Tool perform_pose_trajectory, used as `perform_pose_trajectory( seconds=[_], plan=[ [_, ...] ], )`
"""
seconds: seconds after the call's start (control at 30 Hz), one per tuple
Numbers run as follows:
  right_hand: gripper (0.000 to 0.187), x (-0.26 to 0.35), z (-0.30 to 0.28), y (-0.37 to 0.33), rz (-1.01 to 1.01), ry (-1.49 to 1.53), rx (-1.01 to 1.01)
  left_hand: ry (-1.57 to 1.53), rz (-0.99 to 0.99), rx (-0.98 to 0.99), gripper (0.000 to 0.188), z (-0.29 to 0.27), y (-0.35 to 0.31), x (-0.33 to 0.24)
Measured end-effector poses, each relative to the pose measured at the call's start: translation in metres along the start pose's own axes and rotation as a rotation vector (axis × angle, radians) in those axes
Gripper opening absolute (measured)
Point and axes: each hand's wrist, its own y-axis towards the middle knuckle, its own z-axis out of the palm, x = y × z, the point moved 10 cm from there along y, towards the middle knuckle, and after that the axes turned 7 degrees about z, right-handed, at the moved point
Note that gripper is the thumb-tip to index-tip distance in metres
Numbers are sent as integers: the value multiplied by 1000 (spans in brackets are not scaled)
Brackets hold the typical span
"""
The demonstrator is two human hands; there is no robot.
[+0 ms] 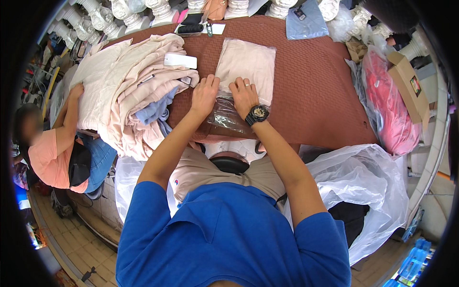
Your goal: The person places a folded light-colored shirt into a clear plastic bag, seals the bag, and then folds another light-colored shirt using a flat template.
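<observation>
A folded pale pink garment (247,67) lies flat inside a clear plastic bag (228,115) on the brown-covered table. The bag's loose part spreads toward me, crumpled and shiny. At the left side of the bag, my left hand (205,95) has its fingers curled on the plastic near the garment's edge. My right hand (245,98), with a ring and a black wristwatch (258,114), presses bent fingers onto the bag at the garment's near end. Both hands look closed on the plastic; the fingertips are partly hidden.
A big pile of pale pink garments (129,81), with blue cloth, covers the table's left; a co-worker's hand (76,91) rests on it. A bagged blue garment (307,20) lies at the back. Right are a bagged red bundle (387,100), an open carton (406,86) and plastic sacking (363,177).
</observation>
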Motion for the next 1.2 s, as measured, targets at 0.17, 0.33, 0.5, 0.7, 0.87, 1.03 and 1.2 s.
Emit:
perform_pose_trajectory(
  seconds=[0.17,0.33,0.5,0.7,0.87,1.03,1.2],
  plan=[
    [16,-3,1,-6,15,2,19,-83,-34,-1,22,-5,-12,-5],
    [21,-3,1,-6,24,-7,43,-24,-16,40,23,4,-13,4],
    [32,-12,-11,-20,135,116,178,-211,-73,16,11,-6,-36,12],
    [33,-31,-16,-33,216,47,223,-275,-2,-184,19,-45,-34,-3],
    [18,-17,-11,-27,71,6,131,-285,150,-83,18,-18,-23,-7],
    [12,-34,-11,-34,142,70,90,-192,253,-24,17,-1,-25,-15],
    [21,-18,-21,-28,320,180,290,-345,196,-144,14,-43,-11,-35]
  ],
)
